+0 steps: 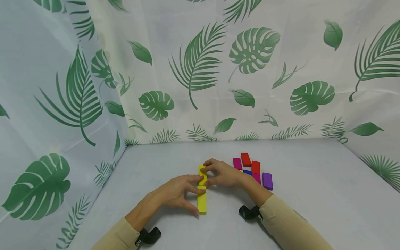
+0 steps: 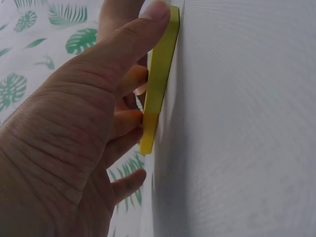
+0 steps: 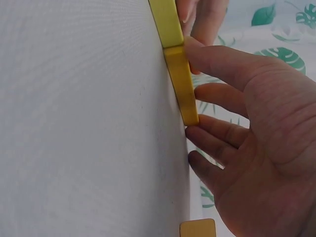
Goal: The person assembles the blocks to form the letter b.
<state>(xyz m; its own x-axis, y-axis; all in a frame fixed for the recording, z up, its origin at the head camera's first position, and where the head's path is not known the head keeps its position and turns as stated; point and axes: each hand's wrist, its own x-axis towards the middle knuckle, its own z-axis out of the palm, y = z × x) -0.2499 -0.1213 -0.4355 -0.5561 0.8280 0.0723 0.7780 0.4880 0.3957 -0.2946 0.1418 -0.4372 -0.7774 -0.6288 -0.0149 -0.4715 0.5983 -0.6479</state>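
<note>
The left hand (image 1: 178, 190) pinches the near yellow block (image 1: 201, 205); the right hand (image 1: 225, 173) grasps the far yellow block (image 3: 182, 84), the blocks meeting end to end. A purple block (image 1: 267, 181) lies right.

Screened workspace, leaf-print sheeting (image 1: 265, 100), white tabletop (image 1: 337, 194)

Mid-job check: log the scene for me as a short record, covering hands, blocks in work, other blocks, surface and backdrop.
left hand: fingertips at the near yellow block
right hand: fingertips at the far yellow block, thumb by the joint
yellow pair: lying flat, end to end
blocks beyond right forearm: two red blocks, two magenta blocks, a blue block, a purple block; others may be hidden
surface: white table
backdrop: leaf-patterned cloth
</note>
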